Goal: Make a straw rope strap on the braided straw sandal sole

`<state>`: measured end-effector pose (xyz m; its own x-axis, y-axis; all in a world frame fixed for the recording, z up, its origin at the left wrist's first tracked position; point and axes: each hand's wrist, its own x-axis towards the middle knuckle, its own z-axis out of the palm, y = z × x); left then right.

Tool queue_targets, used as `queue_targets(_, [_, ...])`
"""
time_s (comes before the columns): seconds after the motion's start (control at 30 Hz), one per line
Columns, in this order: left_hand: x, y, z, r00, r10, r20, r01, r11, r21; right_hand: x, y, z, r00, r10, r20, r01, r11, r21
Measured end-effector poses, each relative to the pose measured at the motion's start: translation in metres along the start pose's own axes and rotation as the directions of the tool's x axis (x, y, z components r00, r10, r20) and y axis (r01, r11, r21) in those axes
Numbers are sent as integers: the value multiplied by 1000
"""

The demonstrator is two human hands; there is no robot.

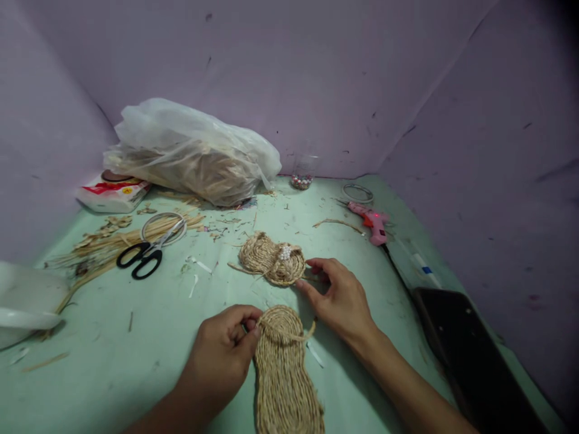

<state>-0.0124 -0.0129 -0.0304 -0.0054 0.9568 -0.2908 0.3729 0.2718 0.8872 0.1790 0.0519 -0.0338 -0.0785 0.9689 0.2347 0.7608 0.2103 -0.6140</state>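
A long sole-shaped piece of coiled straw braid (284, 374) lies flat in front of me. My left hand (230, 337) is closed, thumb and fingertips pinching the sole's upper left edge. A loose length of braid (310, 331) crosses its rounded top and curls up at the right. Beyond it lies a smaller coiled straw piece with two rounded lobes (257, 253), bearing a cluster of white pearl beads (284, 252). My right hand (337, 295) has its thumb and forefinger around the right edge of that smaller piece; the other fingers are partly hidden.
Black-handled scissors (147, 258) and a tape roll (163, 229) lie among straw strands at left. A pink glue gun (371, 222) rests at right, near a black phone-like slab (470, 355). Behind are a stuffed plastic bag (194, 154) and a clear cup of beads (302, 175).
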Motion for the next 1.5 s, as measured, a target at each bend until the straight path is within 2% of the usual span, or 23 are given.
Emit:
queue_targets(0.17, [-2,4,-1,1000,-8,-20,8,1000,-19,-15,-13,-16,995,-75,-60,86,978,190])
queue_targets(0.23, [-4,6,-2,1000,-10,-11,9,999,-33,-26,-23,-21,983,-183,15,175,957,230])
queue_targets(0.3, [-5,6,-3,1000,-8,2,8,998,-56,-35,-31,-22,945,-304,117,279,941,189])
queue_targets(0.4, [-5,5,-3,1000,-19,11,20,996,-85,-43,-37,-15,900,-379,213,370,925,84])
queue_targets(0.5, [-3,2,-3,1000,-15,15,16,998,-68,-46,-38,-6,885,-396,244,401,916,31])
queue_targets(0.63, [1,1,-10,988,152,-8,-151,982,112,-47,-38,3,881,-381,281,401,916,-14])
queue_targets(0.73, [3,1,-17,961,265,84,-277,937,211,-47,-38,6,886,-354,299,375,927,-12])
queue_targets(0.8, [4,1,-19,947,298,120,-319,916,245,-47,-39,7,888,-347,301,365,931,-3])
queue_targets(1.1, [6,1,-17,948,298,110,-315,844,434,-46,-37,10,900,-328,287,345,939,-7])
queue_targets(1.5, [5,1,-15,952,295,78,-298,847,439,-47,-39,10,908,-318,273,342,939,-43])
